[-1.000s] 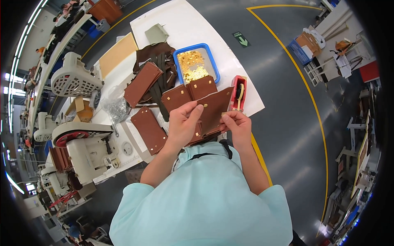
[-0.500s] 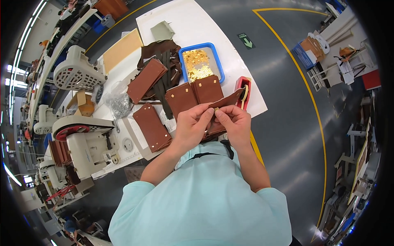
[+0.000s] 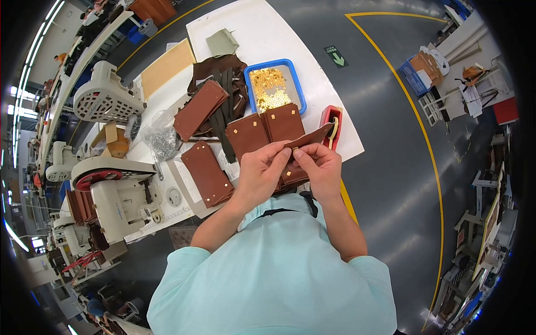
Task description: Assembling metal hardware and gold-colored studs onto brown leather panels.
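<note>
My left hand point(image 3: 261, 170) and my right hand point(image 3: 321, 163) both pinch a brown leather piece point(image 3: 311, 136), held tilted above the white table's point(image 3: 262, 33) near edge. My fingertips meet at its lower edge. Under my hands lie more brown leather pieces point(image 3: 257, 134) with small gold studs. A blue tray point(image 3: 296, 84) of gold-coloured small parts sits just beyond them. A red tool holder point(image 3: 330, 114) stands to the right of the held piece.
A stack of brown leather panels point(image 3: 207, 173) lies left of my hands, another point(image 3: 199, 109) farther back beside dark straps point(image 3: 226, 84). A bag of small metal parts point(image 3: 162, 139), a white machine point(image 3: 120, 201) and a white basket point(image 3: 103, 100) stand left. Grey floor with yellow lines lies right.
I have lifted the leather piece off the pile and brought both hands together on its lower edge. My head has moved closer to the table.
</note>
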`<state>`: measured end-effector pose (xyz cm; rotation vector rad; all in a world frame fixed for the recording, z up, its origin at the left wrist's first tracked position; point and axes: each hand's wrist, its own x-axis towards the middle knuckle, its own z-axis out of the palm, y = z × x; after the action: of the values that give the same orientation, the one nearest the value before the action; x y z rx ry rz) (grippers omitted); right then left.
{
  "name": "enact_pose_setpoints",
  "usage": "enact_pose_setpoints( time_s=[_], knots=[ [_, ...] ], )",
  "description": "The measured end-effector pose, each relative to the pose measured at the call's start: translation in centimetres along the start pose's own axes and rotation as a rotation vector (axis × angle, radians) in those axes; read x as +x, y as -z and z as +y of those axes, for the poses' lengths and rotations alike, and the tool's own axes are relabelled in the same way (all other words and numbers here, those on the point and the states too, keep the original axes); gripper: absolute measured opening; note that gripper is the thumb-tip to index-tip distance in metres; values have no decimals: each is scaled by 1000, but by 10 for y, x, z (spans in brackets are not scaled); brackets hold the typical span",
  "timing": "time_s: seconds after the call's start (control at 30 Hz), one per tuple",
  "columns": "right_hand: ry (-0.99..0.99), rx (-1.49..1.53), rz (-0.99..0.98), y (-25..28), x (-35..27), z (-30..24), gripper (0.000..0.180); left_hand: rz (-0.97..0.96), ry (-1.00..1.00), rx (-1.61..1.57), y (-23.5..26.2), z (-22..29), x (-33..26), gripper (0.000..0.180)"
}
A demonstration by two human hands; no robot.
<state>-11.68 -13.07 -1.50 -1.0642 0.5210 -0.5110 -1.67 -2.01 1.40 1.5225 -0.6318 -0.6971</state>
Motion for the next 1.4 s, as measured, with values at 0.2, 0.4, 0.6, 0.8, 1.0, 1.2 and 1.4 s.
enact_pose_setpoints(
  time_s=[0.2,0.4,0.6,0.8,1.0,1.2,1.4],
  knots=[
    [0,21,-3,0,1,-2,11,7,-27,48,-2,8,-1,24],
    [-47,-157,47,3,1,-7,18,-19,-84,290,6,5,-4,23],
    [105,-390,-1,3,-21,-50,24,70,52,-133,15,-11,5,17],
    [955,805,-890,-20,-81,-155,27,143,-69,-32,17,0,11,11],
    [769,759,-1065,-36,-70,-176,39,224,-56,-1,22,3,3,7],
    [697,811,-1129,-44,-70,-182,41,311,-107,20,25,14,2,31],
    [618,837,-1184,-51,-63,-184,40,225,-118,134,35,18,0,46]
  ],
)
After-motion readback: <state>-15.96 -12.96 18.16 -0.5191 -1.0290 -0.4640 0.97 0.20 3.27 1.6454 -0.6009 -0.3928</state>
